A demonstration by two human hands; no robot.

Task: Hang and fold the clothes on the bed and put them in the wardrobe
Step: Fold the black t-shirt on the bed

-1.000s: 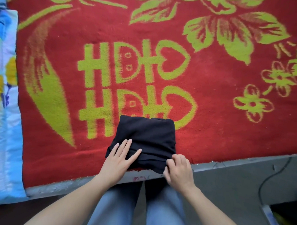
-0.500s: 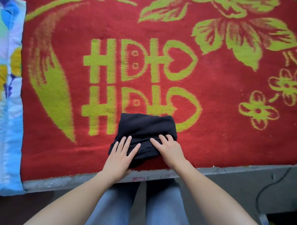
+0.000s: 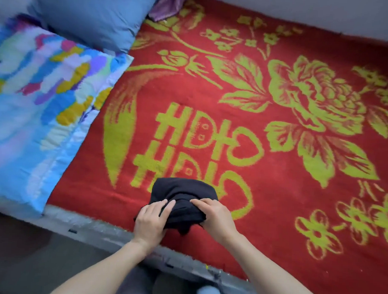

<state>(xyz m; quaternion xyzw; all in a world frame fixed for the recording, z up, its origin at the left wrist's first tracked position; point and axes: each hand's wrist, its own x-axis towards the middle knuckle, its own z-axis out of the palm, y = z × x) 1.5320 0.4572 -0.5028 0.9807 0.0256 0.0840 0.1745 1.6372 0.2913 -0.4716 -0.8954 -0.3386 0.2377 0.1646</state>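
Black garment (image 3: 183, 190), folded into a compact dark bundle, lying on the bed (image 3: 109, 232) just inside its grey front edge, a loose corner of cloth trailing toward that edge. Left hand (image 3: 151, 220): set on the bundle's near left side, fingers (image 3: 163, 206) close together and curled over the fabric, gripping it. Right hand (image 3: 216, 216): set on the near right side, fingers (image 3: 199, 202) bent and bunched, pinching a gathered fold of the same cloth; both bare forearms reach in from the front. Red blanket (image 3: 275, 195): spread flat under the bundle and covering most of the mattress, woven with yellow-green characters directly behind the garment, small flowers to the right, and a large blossom with leaves further back. Folded quilt (image 3: 34, 122): pale blue with blotches of yellow, pink and purple, lying to the left, its edge overlapping the blanket. Blue pillow (image 3: 94, 15): behind the quilt, at the far left. Purple cloth (image 3: 167, 6): crumpled, just beside the pillow at the far edge of the blanket.
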